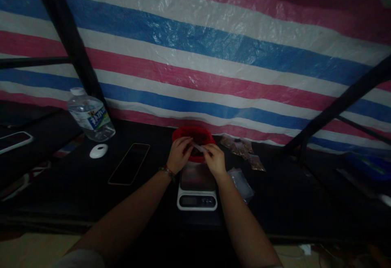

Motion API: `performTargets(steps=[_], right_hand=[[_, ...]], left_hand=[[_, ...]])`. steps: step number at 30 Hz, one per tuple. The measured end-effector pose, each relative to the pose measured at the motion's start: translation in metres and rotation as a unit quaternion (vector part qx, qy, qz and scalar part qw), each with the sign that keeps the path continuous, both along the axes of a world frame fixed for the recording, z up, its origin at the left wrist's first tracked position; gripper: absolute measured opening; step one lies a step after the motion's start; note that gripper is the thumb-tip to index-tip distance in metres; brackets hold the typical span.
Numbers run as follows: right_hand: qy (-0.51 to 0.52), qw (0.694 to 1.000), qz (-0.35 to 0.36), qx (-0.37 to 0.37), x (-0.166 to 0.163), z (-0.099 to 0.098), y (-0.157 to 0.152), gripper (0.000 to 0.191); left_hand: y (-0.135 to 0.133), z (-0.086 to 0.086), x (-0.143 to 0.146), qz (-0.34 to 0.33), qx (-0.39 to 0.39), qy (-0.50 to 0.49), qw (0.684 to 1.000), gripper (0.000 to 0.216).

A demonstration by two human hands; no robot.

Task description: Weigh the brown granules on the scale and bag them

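Note:
My left hand (180,152) and my right hand (215,159) meet over a red basin (181,132). Between their fingertips is a small clear plastic bag (199,147), pinched at either end. Dark contents lie in the basin, too dim to name. Just below the hands stands a kitchen scale (197,178) with a dark plate and white rim; its display looks blank. Right of the scale lie empty clear zip bags (242,183). Filled little bags (238,147) of brownish bits sit behind my right hand, one (256,163) apart from the others.
On the left are a phone (130,164), a white computer mouse (99,150), a large clear bottle (90,117) and another phone (15,141) at the edge. Black metal bars (65,36) rise on both sides. A striped plastic sheet (214,64) hangs behind the black tabletop (85,194).

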State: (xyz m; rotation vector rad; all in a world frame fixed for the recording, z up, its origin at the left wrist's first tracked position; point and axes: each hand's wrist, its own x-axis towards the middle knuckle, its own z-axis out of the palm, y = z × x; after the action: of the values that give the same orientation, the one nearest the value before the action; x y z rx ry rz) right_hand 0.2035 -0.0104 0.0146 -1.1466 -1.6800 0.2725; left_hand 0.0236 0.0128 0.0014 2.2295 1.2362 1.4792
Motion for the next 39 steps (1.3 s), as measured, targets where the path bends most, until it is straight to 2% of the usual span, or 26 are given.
performTargets(steps=[3, 6, 9, 12, 15, 17, 20, 22, 25, 27, 29, 32, 35, 37, 39], right_hand=[[0.150, 0.986, -0.013, -0.068, -0.001, -0.003, 0.003, 0.015], [0.299, 0.943, 0.017, -0.148, -0.007, -0.005, 0.003, 0.026], [0.356, 0.910, 0.052, -0.205, -0.014, -0.005, 0.002, 0.031], [0.367, 0.896, 0.063, -0.242, -0.015, -0.003, 0.000, 0.034], [0.367, 0.897, 0.045, -0.244, -0.011, -0.001, 0.000, 0.035], [0.362, 0.898, 0.040, -0.246, -0.009, -0.001, -0.001, 0.035], [0.336, 0.907, 0.052, -0.250, -0.013, -0.001, -0.001, 0.034], [0.314, 0.923, 0.057, -0.217, -0.018, -0.001, -0.002, 0.036], [0.278, 0.947, 0.047, -0.152, -0.021, 0.003, -0.006, 0.034], [0.258, 0.956, 0.035, -0.136, -0.014, 0.011, -0.013, 0.026], [0.262, 0.956, 0.012, -0.129, 0.002, 0.020, -0.026, 0.028], [0.283, 0.951, -0.081, -0.100, 0.043, 0.028, -0.053, 0.056], [0.209, 0.949, -0.227, -0.062, 0.088, 0.018, -0.081, 0.071], [0.118, 0.940, -0.303, -0.103, 0.111, 0.004, -0.098, 0.073], [-0.015, 0.933, -0.319, -0.167, 0.125, -0.012, -0.112, 0.072]], left_hand=[[0.002, -0.006, 0.003, -0.005, -0.016, -0.097, 0.995, 0.055], [0.004, -0.012, 0.006, -0.092, -0.073, -0.191, 0.975, 0.061], [0.004, -0.016, 0.008, -0.155, -0.131, -0.230, 0.952, 0.057], [0.005, -0.015, 0.008, -0.131, -0.163, -0.253, 0.945, 0.050], [0.007, -0.011, 0.005, -0.083, -0.163, -0.290, 0.939, 0.045], [0.008, -0.009, 0.005, -0.077, -0.160, -0.319, 0.931, 0.046], [0.006, -0.007, 0.006, -0.111, -0.178, -0.339, 0.917, 0.052], [0.004, -0.006, 0.007, -0.135, -0.198, -0.330, 0.913, 0.051], [0.000, -0.006, 0.008, -0.159, -0.205, -0.305, 0.916, 0.048], [0.000, -0.006, 0.007, -0.159, -0.197, -0.289, 0.923, 0.050], [0.000, -0.006, 0.006, -0.148, -0.186, -0.270, 0.933, 0.048], [0.001, -0.008, 0.005, -0.129, -0.174, -0.225, 0.950, 0.035], [0.000, -0.008, 0.005, -0.125, -0.171, -0.188, 0.959, 0.027], [-0.001, -0.007, 0.006, -0.126, -0.169, -0.180, 0.961, 0.025], [-0.002, -0.006, 0.006, -0.122, -0.165, -0.176, 0.963, 0.024]])
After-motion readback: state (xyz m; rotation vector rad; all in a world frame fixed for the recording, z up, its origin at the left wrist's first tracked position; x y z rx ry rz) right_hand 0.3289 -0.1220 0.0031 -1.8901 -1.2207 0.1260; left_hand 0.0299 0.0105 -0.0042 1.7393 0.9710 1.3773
